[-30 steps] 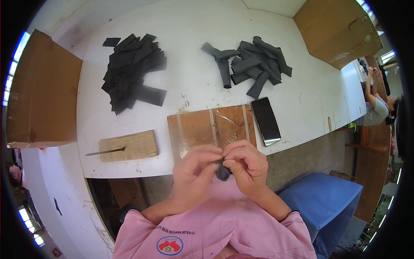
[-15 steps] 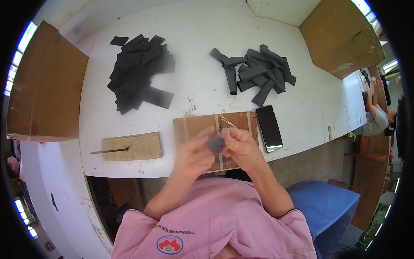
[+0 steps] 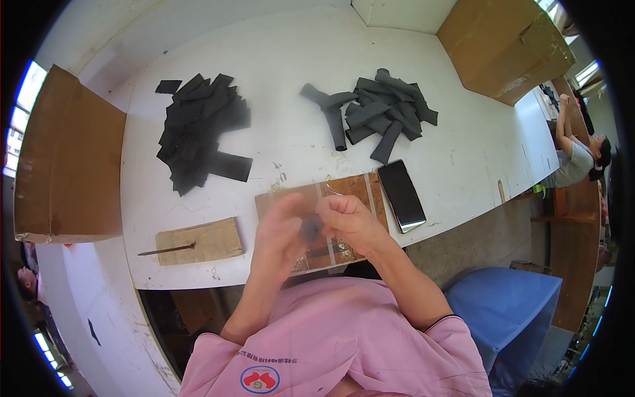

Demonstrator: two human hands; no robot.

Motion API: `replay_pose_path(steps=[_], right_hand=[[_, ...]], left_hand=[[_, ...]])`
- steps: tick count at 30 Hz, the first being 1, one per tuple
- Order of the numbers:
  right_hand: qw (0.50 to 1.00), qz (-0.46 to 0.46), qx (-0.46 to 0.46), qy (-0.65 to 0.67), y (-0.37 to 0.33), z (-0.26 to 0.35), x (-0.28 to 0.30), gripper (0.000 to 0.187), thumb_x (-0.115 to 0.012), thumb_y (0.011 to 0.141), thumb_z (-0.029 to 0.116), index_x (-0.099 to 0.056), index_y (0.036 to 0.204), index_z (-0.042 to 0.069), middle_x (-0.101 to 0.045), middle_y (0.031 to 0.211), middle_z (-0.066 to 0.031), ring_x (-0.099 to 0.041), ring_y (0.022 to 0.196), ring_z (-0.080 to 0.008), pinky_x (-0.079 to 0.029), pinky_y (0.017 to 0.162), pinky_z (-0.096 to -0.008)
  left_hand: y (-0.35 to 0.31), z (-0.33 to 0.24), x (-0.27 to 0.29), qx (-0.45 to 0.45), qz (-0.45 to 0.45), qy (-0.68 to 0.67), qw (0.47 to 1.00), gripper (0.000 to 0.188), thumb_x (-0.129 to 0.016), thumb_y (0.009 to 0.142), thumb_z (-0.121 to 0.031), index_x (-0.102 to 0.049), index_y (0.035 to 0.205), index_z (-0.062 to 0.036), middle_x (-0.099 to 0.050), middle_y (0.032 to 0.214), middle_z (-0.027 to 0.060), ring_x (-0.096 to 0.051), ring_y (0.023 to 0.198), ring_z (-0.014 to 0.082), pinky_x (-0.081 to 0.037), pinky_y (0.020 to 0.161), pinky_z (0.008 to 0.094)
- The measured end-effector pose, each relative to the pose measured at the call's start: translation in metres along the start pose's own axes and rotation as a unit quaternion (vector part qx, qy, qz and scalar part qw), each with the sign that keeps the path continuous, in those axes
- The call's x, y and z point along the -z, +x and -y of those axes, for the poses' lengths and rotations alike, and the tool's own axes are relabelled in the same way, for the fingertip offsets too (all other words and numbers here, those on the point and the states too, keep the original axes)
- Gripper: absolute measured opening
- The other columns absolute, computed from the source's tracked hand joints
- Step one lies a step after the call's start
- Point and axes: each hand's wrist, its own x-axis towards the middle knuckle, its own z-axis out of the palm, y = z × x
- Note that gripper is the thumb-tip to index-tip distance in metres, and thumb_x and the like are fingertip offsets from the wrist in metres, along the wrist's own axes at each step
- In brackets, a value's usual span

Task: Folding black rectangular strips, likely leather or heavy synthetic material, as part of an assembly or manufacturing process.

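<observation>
A dark piece (image 3: 311,229), blurred, sits between two bare hands above a brown board (image 3: 371,198) at the table's near edge. The right hand (image 3: 349,223), fingers curled, pinches its right side. The left hand (image 3: 278,225) is blurred, fingers loosely bent beside the piece; whether it grips cannot be told. The piece looks short and roundish; blur hides its long axis and which way it points.

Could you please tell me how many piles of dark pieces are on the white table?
2: a pile of flat dark pieces at left, and a pile of rolled dark pieces farther right, beyond the phone. Some pieces within them may be hidden.
</observation>
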Motion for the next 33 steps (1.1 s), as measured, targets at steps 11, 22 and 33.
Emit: replay_pose_path(steps=[11, 22, 33], right_hand=[[0.863, -0.078, 0.254, -0.43, -0.024, 0.042, -0.013, 0.02, -0.057, 0.076, 0.019, -0.055, 0.085, 0.001, -0.05, 0.073, -0.0058, -0.049, 0.069, -0.0145, -0.04, 0.058, -0.0249], [0.598, -0.035, 0.323, -0.733, -0.018, 0.024, -0.021, 0.015, -0.061, 0.062, 0.013, -0.049, 0.063, 0.004, -0.045, 0.064, -0.0053, -0.048, 0.064, -0.02, -0.041, 0.054, -0.0319], [0.691, -0.067, 0.378, -0.612, -0.023, 0.024, -0.026, 0.017, -0.061, 0.063, 0.013, -0.055, 0.076, 0.004, -0.051, 0.068, -0.006, -0.052, 0.061, -0.0216, -0.043, 0.051, -0.0314]], left_hand=[[0.004, -0.029, -0.016, -0.308, 0.142, 0.476, 0.812, 0.017, -0.05, 0.075, 0.004, -0.055, 0.09, 0.0007, -0.055, 0.096, 0.0111, -0.053, 0.086, 0.0182, -0.043, 0.072, 0.0271], [-0.007, 0.0, -0.01, -0.407, -0.053, 0.47, 0.782, 0.006, -0.048, 0.083, -0.006, -0.045, 0.081, -0.0009, -0.054, 0.087, 0.013, -0.048, 0.082, 0.0186, -0.039, 0.074, 0.0286], [0.003, -0.019, -0.042, -0.142, 0.095, 0.256, 0.952, 0.01, -0.064, 0.071, 0.0, -0.058, 0.079, 0.0019, -0.058, 0.09, 0.0131, -0.054, 0.086, 0.0169, -0.043, 0.075, 0.0264]])
